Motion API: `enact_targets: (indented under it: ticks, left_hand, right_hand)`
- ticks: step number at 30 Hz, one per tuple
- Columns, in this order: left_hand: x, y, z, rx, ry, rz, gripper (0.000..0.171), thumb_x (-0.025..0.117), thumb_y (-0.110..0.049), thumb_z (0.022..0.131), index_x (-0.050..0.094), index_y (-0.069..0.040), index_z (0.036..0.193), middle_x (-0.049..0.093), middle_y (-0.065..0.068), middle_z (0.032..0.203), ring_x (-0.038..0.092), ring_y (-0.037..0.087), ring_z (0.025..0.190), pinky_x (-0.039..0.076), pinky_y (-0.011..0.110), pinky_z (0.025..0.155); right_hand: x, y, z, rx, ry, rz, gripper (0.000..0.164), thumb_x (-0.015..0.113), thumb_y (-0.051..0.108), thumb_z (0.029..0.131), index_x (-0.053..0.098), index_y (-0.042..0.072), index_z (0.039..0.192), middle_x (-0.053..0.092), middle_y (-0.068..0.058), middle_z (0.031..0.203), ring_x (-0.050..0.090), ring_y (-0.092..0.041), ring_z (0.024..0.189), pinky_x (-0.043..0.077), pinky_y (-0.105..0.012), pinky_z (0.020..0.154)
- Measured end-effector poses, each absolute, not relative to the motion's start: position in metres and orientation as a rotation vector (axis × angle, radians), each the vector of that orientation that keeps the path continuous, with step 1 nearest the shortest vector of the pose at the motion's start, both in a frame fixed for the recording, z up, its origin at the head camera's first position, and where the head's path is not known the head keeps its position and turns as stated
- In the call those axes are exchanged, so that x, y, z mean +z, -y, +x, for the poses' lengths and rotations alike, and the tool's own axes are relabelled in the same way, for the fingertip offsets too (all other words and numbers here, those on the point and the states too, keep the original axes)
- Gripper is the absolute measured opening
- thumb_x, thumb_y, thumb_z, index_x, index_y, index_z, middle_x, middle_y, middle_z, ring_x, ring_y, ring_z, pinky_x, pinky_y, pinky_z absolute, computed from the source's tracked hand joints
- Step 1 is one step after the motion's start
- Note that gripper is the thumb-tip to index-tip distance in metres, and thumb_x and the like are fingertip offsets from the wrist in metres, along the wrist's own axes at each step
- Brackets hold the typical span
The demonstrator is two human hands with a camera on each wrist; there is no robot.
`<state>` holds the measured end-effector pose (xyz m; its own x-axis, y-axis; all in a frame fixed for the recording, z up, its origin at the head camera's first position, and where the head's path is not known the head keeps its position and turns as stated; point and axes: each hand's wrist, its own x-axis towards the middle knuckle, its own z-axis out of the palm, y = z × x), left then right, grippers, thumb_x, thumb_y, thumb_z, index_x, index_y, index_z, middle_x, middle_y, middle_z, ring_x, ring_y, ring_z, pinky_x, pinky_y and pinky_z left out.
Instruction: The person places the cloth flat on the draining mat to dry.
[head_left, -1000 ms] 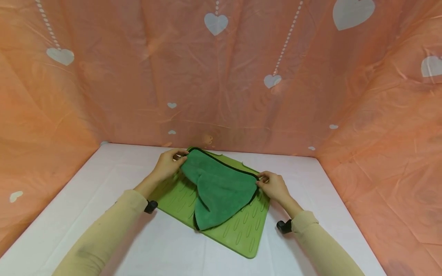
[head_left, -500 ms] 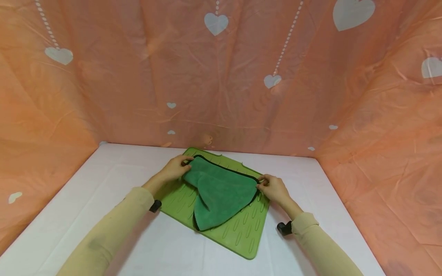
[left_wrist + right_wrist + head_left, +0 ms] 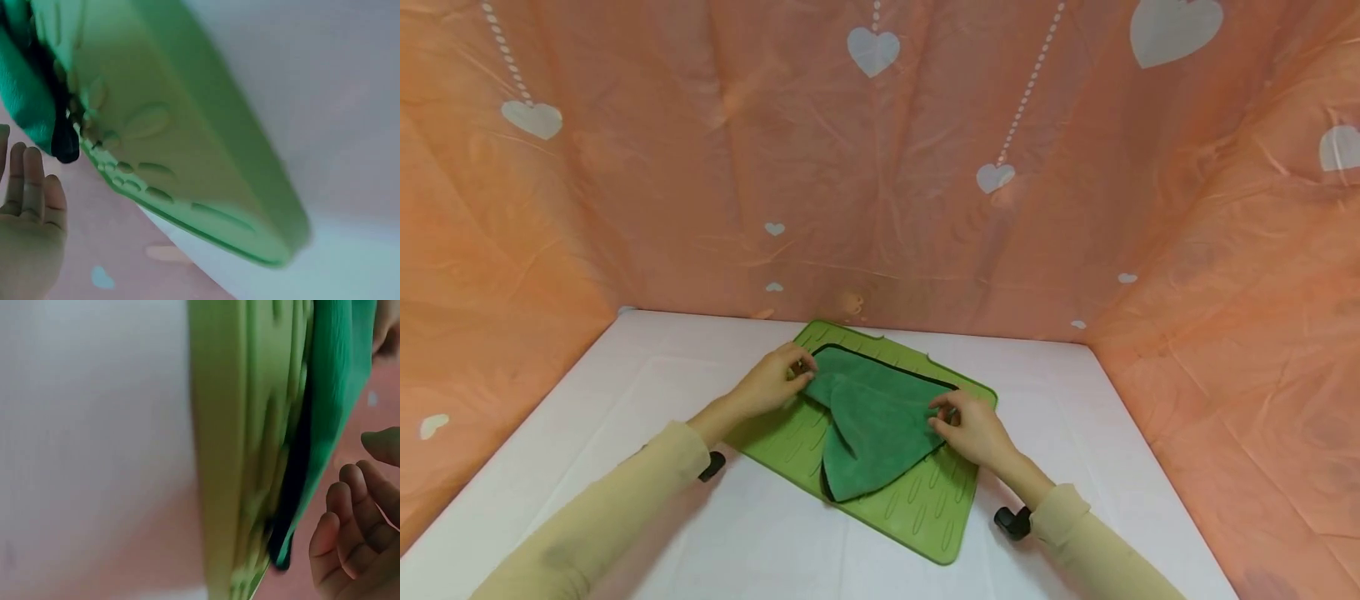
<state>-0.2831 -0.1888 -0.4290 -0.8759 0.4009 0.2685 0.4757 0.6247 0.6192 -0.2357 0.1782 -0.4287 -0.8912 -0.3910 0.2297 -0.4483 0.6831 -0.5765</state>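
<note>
A green cloth (image 3: 876, 429) with black edging lies partly folded over a light-green ridged mat (image 3: 917, 517). By the cloth's upper left corner is my left hand (image 3: 769, 383); in the left wrist view its relaxed fingers (image 3: 32, 181) hold nothing, just beside the black edge. Over the cloth's right side hovers my right hand (image 3: 976, 429), its fingers loosely bent with nothing gripped. The right wrist view shows a gap between those fingers (image 3: 350, 512) and the cloth.
The mat lies at a slant on a white-covered table (image 3: 730, 550). Behind and at both sides hangs an orange-pink curtain (image 3: 925, 242) with white hearts. A black wrist device (image 3: 1013, 523) sits by the right cuff, with another at the left.
Both hands have let go of the cloth's upper corners. The cloth's upper left edge has come down toward me on the mat. My right hand has shifted left over the cloth.
</note>
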Motion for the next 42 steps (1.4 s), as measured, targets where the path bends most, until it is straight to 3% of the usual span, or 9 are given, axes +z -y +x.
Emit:
enact_targets:
  ticks: [7, 16, 26, 35, 42]
  left_hand:
    - [-0.436, 0.190, -0.273, -0.732, 2.755, -0.947, 0.015, 0.077, -0.011, 0.095, 0.072, -0.011, 0.109, 0.064, 0.002, 0.108, 0.067, 0.020, 0.098, 0.058, 0.039, 0.085]
    - [-0.443, 0.191, -0.275, -0.469, 2.687, -1.096, 0.017, 0.083, -0.011, 0.090, 0.075, -0.014, 0.104, 0.066, 0.000, 0.102, 0.067, 0.020, 0.094, 0.058, 0.038, 0.082]
    - [-0.439, 0.191, -0.282, -0.463, 2.679, -1.094, 0.011, 0.076, -0.008, 0.095, 0.075, -0.012, 0.105, 0.068, 0.002, 0.102, 0.068, 0.022, 0.094, 0.058, 0.039, 0.083]
    - [-0.416, 0.178, -0.294, -0.592, 2.658, -0.991, 0.010, 0.074, -0.009, 0.096, 0.076, -0.010, 0.106, 0.068, 0.005, 0.103, 0.068, 0.024, 0.092, 0.057, 0.041, 0.082]
    - [-0.406, 0.160, -0.311, -0.630, 2.702, -0.871, 0.014, 0.071, -0.014, 0.100, 0.077, -0.008, 0.111, 0.066, 0.006, 0.105, 0.066, 0.025, 0.092, 0.056, 0.043, 0.081]
  right_hand:
    - [-0.432, -0.153, -0.215, 0.935, 2.781, 0.995, 0.017, 0.078, 0.016, 0.095, 0.076, 0.009, 0.110, 0.067, 0.002, 0.095, 0.054, -0.001, 0.071, 0.048, -0.023, 0.061]
    - [-0.435, -0.132, -0.210, 0.785, 2.879, 1.315, 0.032, 0.086, 0.029, 0.089, 0.077, 0.017, 0.117, 0.065, 0.005, 0.108, 0.061, -0.008, 0.095, 0.054, -0.027, 0.083]
    - [-0.437, -0.127, -0.213, 0.588, 2.832, 1.433, 0.011, 0.079, 0.027, 0.095, 0.079, 0.020, 0.102, 0.064, 0.008, 0.096, 0.060, -0.006, 0.090, 0.052, -0.023, 0.075]
    - [-0.431, -0.141, -0.219, 0.714, 2.724, 1.239, 0.005, 0.076, 0.019, 0.098, 0.072, 0.015, 0.099, 0.061, 0.004, 0.098, 0.060, -0.010, 0.089, 0.054, -0.028, 0.077]
    - [-0.424, -0.173, -0.239, 0.766, 2.770, 0.874, 0.006, 0.078, 0.014, 0.095, 0.072, 0.014, 0.097, 0.061, 0.001, 0.098, 0.063, -0.016, 0.089, 0.056, -0.036, 0.076]
